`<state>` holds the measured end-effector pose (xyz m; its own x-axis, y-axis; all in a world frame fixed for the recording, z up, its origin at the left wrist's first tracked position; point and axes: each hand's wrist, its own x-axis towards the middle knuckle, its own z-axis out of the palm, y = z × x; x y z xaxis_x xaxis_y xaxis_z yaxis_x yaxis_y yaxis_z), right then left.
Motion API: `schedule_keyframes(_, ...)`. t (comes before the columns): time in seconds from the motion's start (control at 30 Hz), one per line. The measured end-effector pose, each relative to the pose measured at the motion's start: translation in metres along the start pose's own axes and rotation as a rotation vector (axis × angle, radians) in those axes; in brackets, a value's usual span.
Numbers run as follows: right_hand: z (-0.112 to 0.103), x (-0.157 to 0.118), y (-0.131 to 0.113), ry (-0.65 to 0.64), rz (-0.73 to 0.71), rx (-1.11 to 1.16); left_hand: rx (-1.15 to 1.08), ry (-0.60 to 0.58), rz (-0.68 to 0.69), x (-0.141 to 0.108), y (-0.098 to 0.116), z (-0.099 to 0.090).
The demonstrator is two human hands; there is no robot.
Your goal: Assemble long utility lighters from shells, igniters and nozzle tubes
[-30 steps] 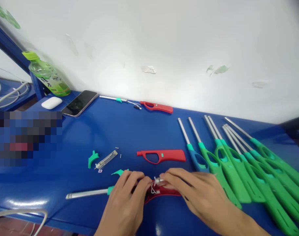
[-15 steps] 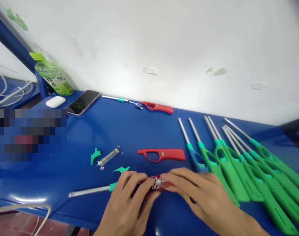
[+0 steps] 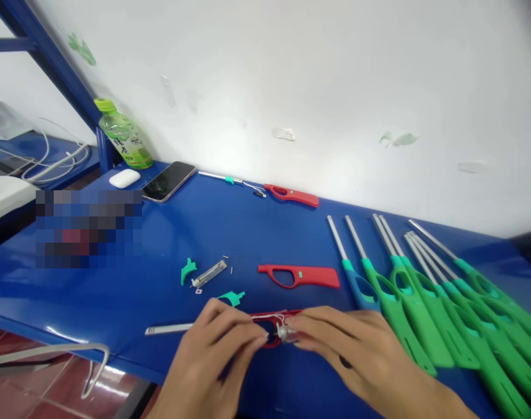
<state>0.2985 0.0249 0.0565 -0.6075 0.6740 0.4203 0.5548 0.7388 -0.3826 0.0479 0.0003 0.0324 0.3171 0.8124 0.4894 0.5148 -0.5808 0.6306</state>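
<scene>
An opened red gas lighter shell lies low between my hands, with thin white wires running along it. My left hand is closed over its front part, fingertips at the trigger loop. From under that hand a silver lighter tube sticks out to the left. My right hand pinches a small silver-and-clear lighter part beside the loop; the rest of this part is hidden by the fingers. Just beyond lie a teal trigger piece, a clear gas tank and a red shell half.
Several green lighters and a blue one lie at right. Along the wall are a red lighter half, a loose tube, a phone, a white case and a bottle. A white cable hangs at the front-left edge.
The view has shifted left. My left fingers have drawn back from the right fingers, baring more of the red shell and white wires. The tube's teal collar is now hidden.
</scene>
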Motion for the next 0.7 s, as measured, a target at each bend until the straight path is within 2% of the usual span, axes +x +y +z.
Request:
schedule_keyframes(0.07, 0.001, 0.004, 0.000, 0.009, 0.035, -0.036, 0.121, 0.093, -0.036, 0.001, -0.009, -0.011)
schedule_keyframes(0.2, 0.011, 0.022, 0.001, -0.060, 0.056, -0.140, 0.437, 0.106, -0.075, 0.000, -0.035, -0.027)
schedule_keyframes(0.3, 0.028, 0.043, 0.003, -0.160, 0.022, -0.244, 0.493, 0.087, -0.085, -0.001, -0.049, -0.029)
schedule_keyframes(0.43, 0.040, 0.060, 0.005, -0.232, 0.009, -0.321, 0.487, 0.065, -0.076, -0.006, -0.044, -0.027)
schedule_keyframes(0.53, 0.028, 0.049, 0.005, -0.226, 0.025, -0.312, 0.417, 0.006, -0.058, -0.016, -0.032, -0.026)
schedule_keyframes(0.63, 0.007, 0.021, 0.005, -0.241, 0.083, -0.271, 0.389, -0.098, -0.040, -0.027, -0.026, -0.022)
schedule_keyframes(0.7, -0.001, 0.002, 0.006, -0.283, 0.117, -0.311, 0.420, -0.121, -0.034, -0.032, -0.027, -0.018)
